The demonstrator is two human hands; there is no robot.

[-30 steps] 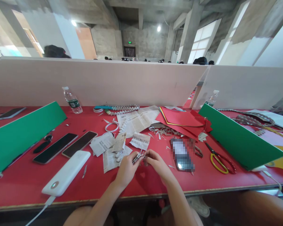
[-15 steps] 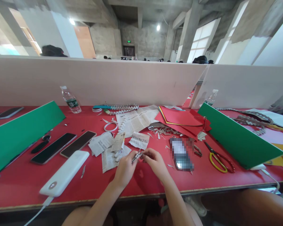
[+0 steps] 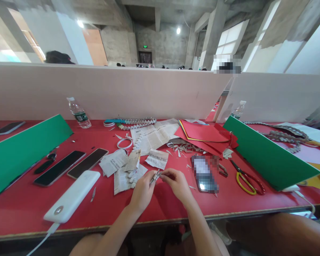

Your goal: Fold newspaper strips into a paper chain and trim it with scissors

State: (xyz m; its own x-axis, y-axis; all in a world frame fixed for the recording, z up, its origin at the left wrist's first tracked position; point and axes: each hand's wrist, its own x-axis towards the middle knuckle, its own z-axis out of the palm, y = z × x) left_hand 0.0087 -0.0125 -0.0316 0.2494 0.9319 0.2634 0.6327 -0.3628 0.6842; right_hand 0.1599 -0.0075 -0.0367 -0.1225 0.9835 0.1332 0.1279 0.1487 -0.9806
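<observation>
Apparently, fine finger work is going on: the left hand (image 3: 144, 186) is gripping a small folded paper piece (image 3: 155, 176) between thumb and fingers, its end poking out toward the right hand (image 3: 178, 181). The right hand is curling its thumb and forefinger together just beside that end; whether it is pinching paper I cannot tell. The piece is sitting between the hands, over the near part of the red table (image 3: 170, 208).

The step in hand looks to be folding or fitting the piece. A next move would be calling for a firm left pinch while the right fingertips are lining up and pressing a fold or another bit.

Just beyond the hands, a printed slip (image 3: 156, 159) is lying on the table; clippings (image 3: 112, 162) are spreading to its left. A heap of folded bits (image 3: 185, 147) is resting farther off, near a zigzag paper chain (image 3: 141, 123).
</observation>
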